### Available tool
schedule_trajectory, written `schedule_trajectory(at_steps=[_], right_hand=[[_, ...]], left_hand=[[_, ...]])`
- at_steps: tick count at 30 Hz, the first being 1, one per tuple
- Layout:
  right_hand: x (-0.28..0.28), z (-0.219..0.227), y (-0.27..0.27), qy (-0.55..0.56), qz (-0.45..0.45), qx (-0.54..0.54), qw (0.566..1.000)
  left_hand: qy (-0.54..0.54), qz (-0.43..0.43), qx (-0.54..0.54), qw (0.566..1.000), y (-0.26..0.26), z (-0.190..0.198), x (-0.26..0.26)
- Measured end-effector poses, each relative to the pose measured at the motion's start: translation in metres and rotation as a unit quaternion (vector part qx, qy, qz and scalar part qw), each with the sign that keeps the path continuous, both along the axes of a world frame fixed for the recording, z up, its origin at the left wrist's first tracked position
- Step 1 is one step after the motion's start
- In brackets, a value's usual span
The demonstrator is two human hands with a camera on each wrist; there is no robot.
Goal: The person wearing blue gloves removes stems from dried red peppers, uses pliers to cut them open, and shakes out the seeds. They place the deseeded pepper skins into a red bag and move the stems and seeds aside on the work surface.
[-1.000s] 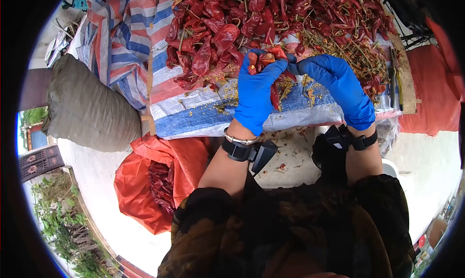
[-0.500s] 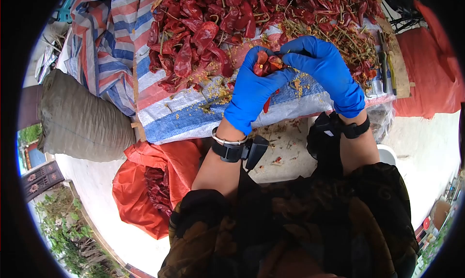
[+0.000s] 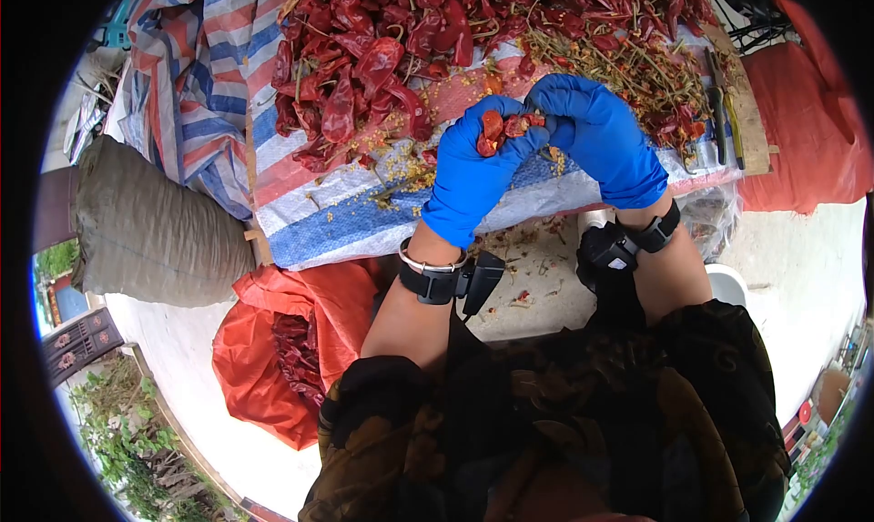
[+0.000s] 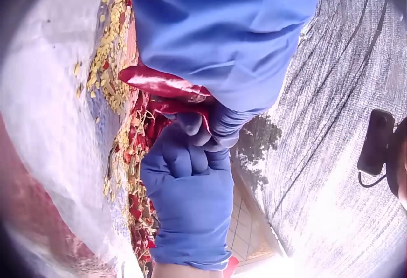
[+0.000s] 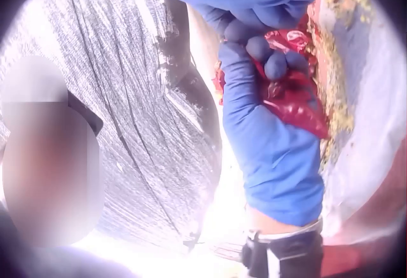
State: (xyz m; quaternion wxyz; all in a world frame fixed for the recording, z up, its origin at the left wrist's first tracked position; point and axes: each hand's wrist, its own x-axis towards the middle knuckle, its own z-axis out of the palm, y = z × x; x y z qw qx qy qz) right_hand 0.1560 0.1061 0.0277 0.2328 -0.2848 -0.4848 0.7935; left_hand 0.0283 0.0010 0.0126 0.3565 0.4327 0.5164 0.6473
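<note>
In a blue glove, my left hand [image 3: 469, 181] grips dried red chili peppers [image 3: 492, 132], their torn ends poking out above the thumb. My right hand [image 3: 605, 144], gloved too, meets it with curled fingers and pinches at the peppers' end; the fingertips partly hide that spot. In the right wrist view, a shiny pepper [image 5: 296, 109] lies along the left palm under the fingers. A pointed pepper tip [image 4: 159, 82] sticks out below the left hand in the left wrist view. Both hands are over the near part of the striped sheet [image 3: 337, 235].
A heap of dried chilies [image 3: 382, 58] covers the table's far side, with stems and seeds [image 3: 628, 76] at right. Two slim tools [image 3: 724, 117] lie at the right edge. A grey sack [image 3: 155, 222] and an open red bag [image 3: 255, 367] of chilies stand at left.
The right hand has turned and drawn in closer against the left. The pepper tip hanging below the left hand no longer shows in the head view, which has shifted slightly.
</note>
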Motion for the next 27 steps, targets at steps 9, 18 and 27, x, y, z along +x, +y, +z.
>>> schedule_trajectory(at_steps=[9,18,27], right_hand=[[-0.001,0.021,0.001,-0.037,-0.098,0.122,0.987],[0.051,0.009,0.065,-0.294,-0.253,0.614,0.687],[0.127,0.001,0.104,-0.458,-0.375,0.641,0.489]], left_hand=[[-0.061,0.029,-0.024,0.997,-0.001,0.001,-0.001],[-0.193,0.013,0.016,0.981,-0.002,0.003,0.0],[-0.192,0.018,0.026,0.981,-0.006,0.007,-0.011]])
